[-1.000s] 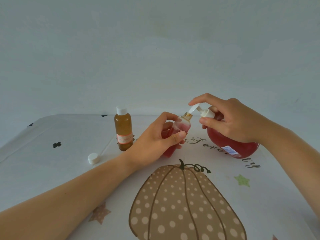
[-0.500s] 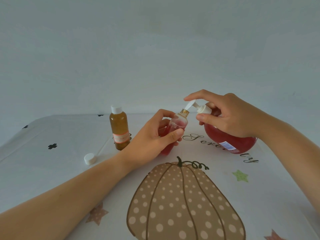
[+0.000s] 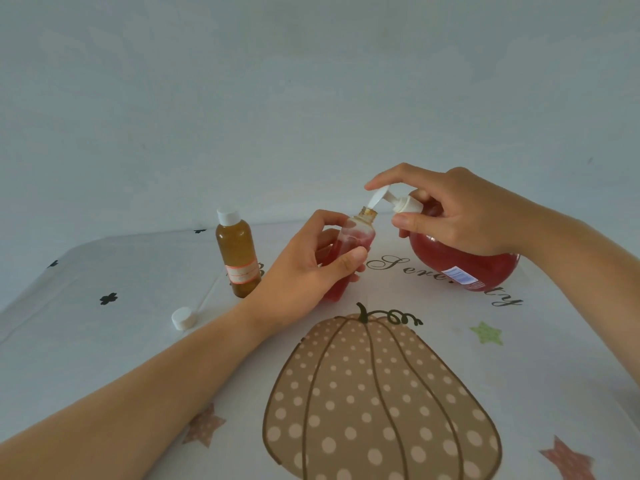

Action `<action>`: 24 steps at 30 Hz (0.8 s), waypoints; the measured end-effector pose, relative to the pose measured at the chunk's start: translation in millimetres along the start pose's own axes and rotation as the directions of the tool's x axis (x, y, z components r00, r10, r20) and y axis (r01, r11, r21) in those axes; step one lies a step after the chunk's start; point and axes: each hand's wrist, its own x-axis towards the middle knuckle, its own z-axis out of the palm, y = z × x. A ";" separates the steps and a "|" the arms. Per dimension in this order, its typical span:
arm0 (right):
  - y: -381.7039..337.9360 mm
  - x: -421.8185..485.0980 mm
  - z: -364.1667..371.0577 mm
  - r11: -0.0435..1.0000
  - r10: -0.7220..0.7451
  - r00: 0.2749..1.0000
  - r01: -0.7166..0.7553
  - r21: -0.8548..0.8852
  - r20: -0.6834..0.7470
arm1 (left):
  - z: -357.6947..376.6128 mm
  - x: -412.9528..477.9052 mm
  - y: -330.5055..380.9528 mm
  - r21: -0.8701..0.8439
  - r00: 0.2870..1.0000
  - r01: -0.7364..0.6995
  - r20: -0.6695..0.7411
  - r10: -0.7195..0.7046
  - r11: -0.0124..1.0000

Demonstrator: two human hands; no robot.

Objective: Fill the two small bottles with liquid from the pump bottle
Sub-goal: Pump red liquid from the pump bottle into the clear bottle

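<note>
Red liquid nearly up to the small bottle's (image 3: 353,242) neck

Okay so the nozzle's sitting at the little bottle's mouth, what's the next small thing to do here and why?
Probably press the pump head down again with the right hand. The nozzle tip sits at the open neck of the small bottle tilted in the left hand, and a clear band near its shoulder shows it isn't full yet.

Small bottle (image 3: 349,252) partly behind fingers (image 3: 346,263)
</note>
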 end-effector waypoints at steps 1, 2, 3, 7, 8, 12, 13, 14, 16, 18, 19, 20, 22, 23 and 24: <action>0.0 -0.3 -0.4 1.000 0.000 1.000 0.000 0.004 -0.002 | 0.3 0.0 -0.1 0.005 1.000 -0.002 -0.002 0.002 1.000; 0.2 -0.8 -0.5 1.000 0.000 1.000 0.000 0.006 -0.005 | 0.7 0.1 -0.5 0.009 1.000 -0.006 -0.004 0.006 1.000; 0.2 -0.9 -0.5 1.000 0.003 1.000 -0.003 0.007 -0.008 | 1.0 -0.1 -0.9 0.018 1.000 -0.012 -0.009 0.012 1.000; 0.1 -1.9 -1.6 1.000 0.025 1.000 -0.025 0.012 -0.017 | 3.5 -1.8 -1.2 0.111 0.999 -0.030 -0.025 0.033 0.993; -0.2 -2.0 -1.8 1.000 0.028 0.999 -0.028 0.014 -0.018 | 4.1 -2.2 -0.8 0.137 0.999 -0.032 -0.026 0.036 0.990; -0.6 -2.4 -1.2 0.999 0.032 0.999 -0.032 0.013 -0.020 | 4.7 -3.0 1.0 0.161 0.998 -0.042 -0.035 0.048 0.986; -0.6 -2.5 -1.1 0.999 0.034 0.999 -0.034 0.013 -0.023 | 4.9 -3.3 1.5 0.160 0.998 -0.042 -0.037 0.049 0.986; -0.8 -2.6 -1.2 0.999 0.035 0.999 -0.035 0.012 -0.025 | 5.2 -3.7 2.1 0.158 0.998 -0.042 -0.037 0.048 0.986; -1.6 -2.7 -1.3 0.999 0.032 0.999 -0.032 0.005 -0.027 | 5.8 -4.7 3.0 0.157 0.999 -0.037 -0.032 0.042 0.987; -1.6 -2.8 -1.0 1.000 0.028 0.999 -0.028 -0.001 -0.032 | 6.3 -4.9 2.8 0.164 0.999 -0.031 -0.021 0.034 0.986; -1.4 -2.4 -0.8 1.000 0.027 0.999 -0.027 -0.003 -0.033 | 6.2 -5.0 2.9 0.166 0.999 -0.029 -0.019 0.032 0.986; -1.1 -1.9 -0.4 1.000 0.026 0.999 -0.027 -0.004 -0.030 | 6.1 -4.9 3.1 0.163 0.999 -0.029 -0.022 0.033 0.986; -1.1 -0.6 -0.2 1.000 0.024 1.000 -0.024 -0.007 -0.020 | 5.6 -4.3 3.3 0.139 0.999 -0.025 -0.036 0.030 0.990; -1.0 -0.4 -0.1 1.000 0.022 1.000 -0.022 -0.006 -0.016 | 5.4 -4.1 3.4 0.128 0.999 -0.021 -0.041 0.026 0.992; -0.7 -0.3 -0.3 1.000 0.019 1.000 -0.019 -0.003 -0.013 | 5.3 -3.6 3.2 0.127 0.999 -0.019 -0.044 0.024 0.992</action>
